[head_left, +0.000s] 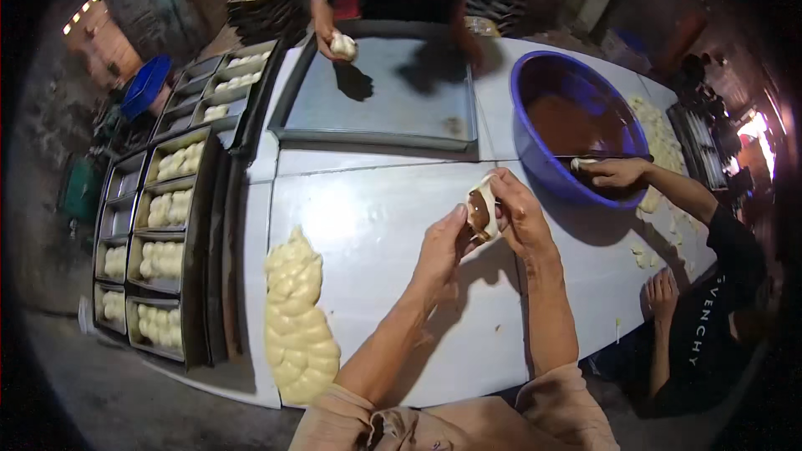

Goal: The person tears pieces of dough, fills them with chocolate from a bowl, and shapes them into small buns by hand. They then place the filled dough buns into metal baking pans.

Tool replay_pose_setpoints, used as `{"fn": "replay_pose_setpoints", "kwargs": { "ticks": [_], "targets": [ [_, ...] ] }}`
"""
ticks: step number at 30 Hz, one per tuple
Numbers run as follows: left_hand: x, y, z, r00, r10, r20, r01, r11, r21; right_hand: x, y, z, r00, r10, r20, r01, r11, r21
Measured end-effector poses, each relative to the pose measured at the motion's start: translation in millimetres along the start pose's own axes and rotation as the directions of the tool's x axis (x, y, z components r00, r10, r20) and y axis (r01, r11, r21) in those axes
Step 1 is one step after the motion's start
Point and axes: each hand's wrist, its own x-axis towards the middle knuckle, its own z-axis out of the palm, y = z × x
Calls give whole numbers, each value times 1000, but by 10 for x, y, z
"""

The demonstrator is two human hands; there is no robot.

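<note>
Between my two hands, above the white table, is a flattened piece of dough (491, 215) with brown filling (478, 210) on it. My left hand (447, 242) pinches its lower left edge. On the other side, my right hand (520, 209) grips the upper right edge, folding the dough up around the filling. Left of my forearms lies a bed of pale dough pieces (299, 326) pressed against each other. A blue-purple tub (528, 129) of brown filling (572, 129) stands to the right of my hands.
Across the white table (376, 225), a person's hand (334, 38) holds a dough ball over a metal tray (376, 129). At right, another person's hand (618, 174) reaches to the tub rim. Baking tins (163, 259) with dough rolls line the left edge. Dough scraps (660, 142) lie far right.
</note>
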Motion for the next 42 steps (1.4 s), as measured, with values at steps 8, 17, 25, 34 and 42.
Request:
{"fn": "replay_pose_setpoints", "kwargs": {
  "ticks": [8, 17, 25, 34, 42],
  "targets": [
    [-295, 131, -613, 974, 129, -185, -100, 982, 159, -292, 432, 388, 934, -317, 167, 337, 622, -707],
    [-378, 143, -607, 903, 426, -47, -339, 777, 531, -418, 636, 689, 808, -572, 141, 380, 322, -867],
    [-356, 304, -430, 979, 151, -139, -107, 954, 281, -405, 675, 624, 917, -394, -60, 282, 747, -602],
    [-328, 498, -489, 999, 9, -49, 11, 920, 392, -618, 480, 571, 911, -373, 174, 387, 632, -671],
    [-443, 412, -416, 984, 111, 142, -159, 908, 387, -544, 606, 588, 723, -679, 131, 575, 485, -659]
  ]
}}
